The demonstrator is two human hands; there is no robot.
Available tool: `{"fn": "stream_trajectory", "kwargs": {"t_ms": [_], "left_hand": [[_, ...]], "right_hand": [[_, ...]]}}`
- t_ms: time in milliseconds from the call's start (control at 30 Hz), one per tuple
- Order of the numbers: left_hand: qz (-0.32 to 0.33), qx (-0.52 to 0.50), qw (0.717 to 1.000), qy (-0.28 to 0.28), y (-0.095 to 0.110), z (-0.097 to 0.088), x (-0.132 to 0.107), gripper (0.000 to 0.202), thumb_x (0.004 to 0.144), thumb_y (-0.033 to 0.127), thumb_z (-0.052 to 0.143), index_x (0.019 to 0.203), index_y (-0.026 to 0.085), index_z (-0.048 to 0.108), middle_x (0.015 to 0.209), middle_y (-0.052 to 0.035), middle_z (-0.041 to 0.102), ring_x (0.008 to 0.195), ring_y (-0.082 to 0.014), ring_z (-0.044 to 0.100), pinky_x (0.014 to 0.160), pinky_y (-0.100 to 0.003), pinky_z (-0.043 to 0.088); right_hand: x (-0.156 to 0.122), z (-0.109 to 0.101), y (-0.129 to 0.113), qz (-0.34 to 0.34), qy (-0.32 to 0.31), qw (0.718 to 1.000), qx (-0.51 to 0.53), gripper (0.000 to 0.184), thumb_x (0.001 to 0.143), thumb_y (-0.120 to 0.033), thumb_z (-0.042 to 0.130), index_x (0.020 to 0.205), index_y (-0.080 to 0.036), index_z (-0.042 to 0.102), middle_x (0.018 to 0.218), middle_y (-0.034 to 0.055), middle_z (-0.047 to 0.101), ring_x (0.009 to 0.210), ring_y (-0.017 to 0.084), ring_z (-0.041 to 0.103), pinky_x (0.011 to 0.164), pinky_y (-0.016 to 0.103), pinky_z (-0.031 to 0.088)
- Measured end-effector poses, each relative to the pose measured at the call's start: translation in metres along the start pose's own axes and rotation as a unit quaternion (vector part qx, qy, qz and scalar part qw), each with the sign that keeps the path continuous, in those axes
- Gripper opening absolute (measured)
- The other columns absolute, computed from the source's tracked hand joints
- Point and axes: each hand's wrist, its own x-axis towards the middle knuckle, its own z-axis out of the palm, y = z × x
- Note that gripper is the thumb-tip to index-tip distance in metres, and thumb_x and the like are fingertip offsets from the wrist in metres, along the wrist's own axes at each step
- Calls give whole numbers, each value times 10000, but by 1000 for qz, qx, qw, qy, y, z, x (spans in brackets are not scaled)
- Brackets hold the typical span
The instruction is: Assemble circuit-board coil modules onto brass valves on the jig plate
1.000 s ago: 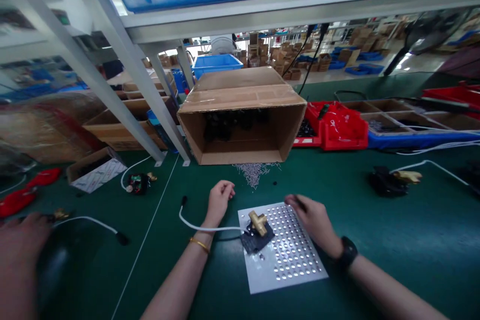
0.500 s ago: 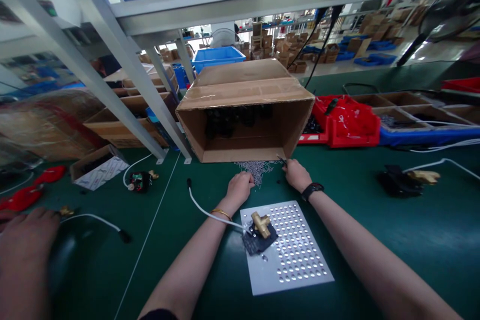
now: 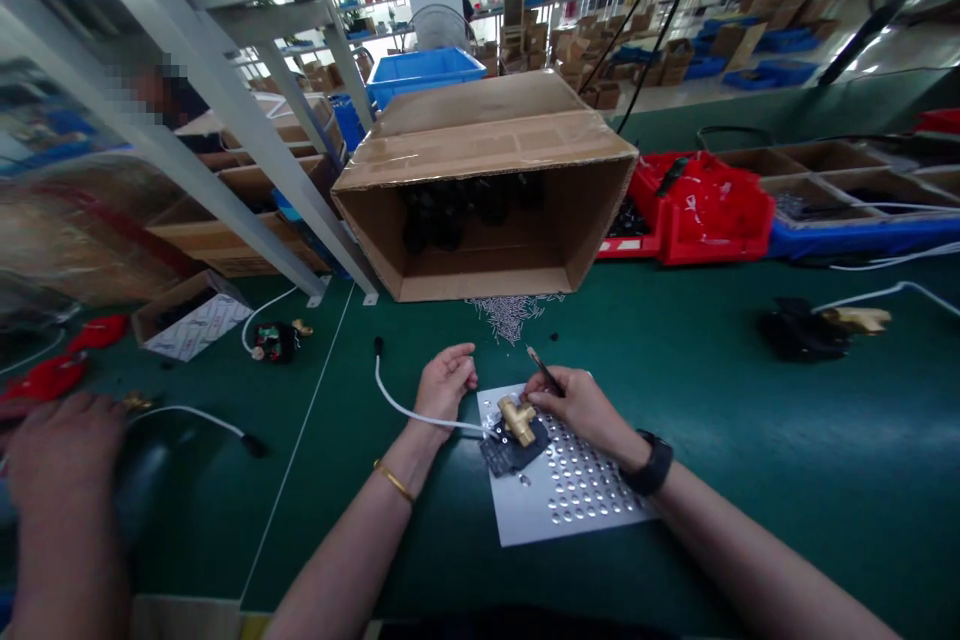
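Observation:
My right hand (image 3: 581, 405) grips dark, pointed tweezers (image 3: 546, 372) above the top edge of a white plate (image 3: 517, 520) with rows of small shiny round spots. Left of the fingers, a brass tee fitting (image 3: 517, 420) sits on a black housing (image 3: 506, 455) on the plate, a white cable (image 3: 420, 415) running off it. My left hand (image 3: 446, 385) is beside the plate's upper left corner, fingers curled in; whatever they hold is hidden. Beyond both hands lies a heap of small silvery screws or pins (image 3: 510, 317).
An open cardboard box (image 3: 487, 285) stands behind the heap, dark parts inside. Red bins (image 3: 697, 230) and a blue divided tray (image 3: 840, 240) are to the right, with another black-and-brass unit (image 3: 806, 330). At far left, a co-worker's hand (image 3: 71, 440) rests near another cabled brass part.
My right hand has drawn back from the box edge to the plate with the tweezers. My left hand has moved left and nearer, away from the heap. The view has tilted down.

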Motion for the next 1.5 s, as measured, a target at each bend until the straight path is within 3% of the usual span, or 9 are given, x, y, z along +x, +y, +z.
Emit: {"fn": "stream_trajectory", "kwargs": {"t_ms": [200, 433, 567, 667, 867, 1033, 1133, 1267, 1500], "left_hand": [[-77, -63, 994, 33, -12, -2, -58, 265, 717, 329, 613, 852, 101, 607, 718, -80, 663, 635, -147, 615, 618, -259, 478], [-61, -31, 998, 4, -18, 1, -65, 85, 690, 205, 628, 739, 139, 651, 719, -40, 668, 671, -149, 611, 648, -232, 471], [26, 76, 996, -30, -18, -5, -69, 110, 745, 149, 558, 783, 167, 660, 833, -55, 669, 800, -178, 612, 749, -272, 466], [130, 200, 970, -41, -22, -7, -71, 186, 788, 104, 487, 847, 182, 645, 893, -65, 669, 882, -188, 608, 823, -309, 459], [216, 271, 936, -58, -32, -10, -70, 237, 822, 91, 453, 893, 194, 654, 923, -63, 690, 898, -178, 615, 829, -313, 479], [254, 329, 905, -92, -25, -23, -78, 318, 850, 102, 414, 1063, 221, 618, 1097, -70, 635, 1038, -191, 544, 927, -355, 422], [207, 371, 903, -61, -15, -28, -64, 301, 858, 145, 431, 1119, 204, 569, 1081, -85, 604, 1027, -205, 521, 914, -374, 413], [189, 391, 899, -66, 4, -19, -9, 221, 845, 129, 450, 1014, 182, 581, 983, -69, 599, 955, -190, 525, 866, -330, 420], [209, 390, 883, -153, 15, 10, 68, 95, 752, 129, 599, 789, 216, 607, 826, -16, 578, 867, -183, 526, 806, -285, 407]], "right_hand": [[-2, -3, -3, -15, -30, 999, -39, 97, 752, -192, 555, 761, -191, 651, 782, 23, 674, 752, 195, 608, 709, 307, 438], [-9, 1, -1, -87, -21, 990, -110, 133, 822, -195, 503, 835, -187, 635, 839, 42, 673, 781, 196, 608, 696, 300, 438], [-7, 1, -2, -66, -28, 992, -104, 134, 827, -203, 501, 821, -189, 634, 816, 38, 678, 759, 193, 616, 678, 295, 447], [-7, 1, -1, -75, -33, 990, -116, 164, 836, -218, 492, 834, -198, 655, 836, 43, 687, 770, 199, 622, 686, 305, 459], [-8, -11, 4, -107, -92, 981, -135, 243, 850, -223, 484, 987, -246, 685, 1003, 30, 682, 919, 193, 623, 818, 313, 473], [32, -33, 2, -50, 58, 939, -334, 266, 886, -233, 455, 1067, -206, 647, 1034, 59, 665, 904, 205, 615, 778, 304, 467], [68, -40, -1, -23, 79, 919, -386, 249, 856, -201, 515, 1080, -189, 624, 1071, 99, 634, 945, 247, 588, 774, 329, 438], [100, -39, -7, -4, 35, 901, -432, 103, 804, -162, 583, 868, -194, 657, 937, 89, 645, 865, 238, 599, 714, 302, 414], [101, -38, -12, 39, 27, 887, -460, 124, 844, -276, 560, 885, -180, 626, 912, 105, 649, 872, 232, 606, 693, 288, 415]]}}
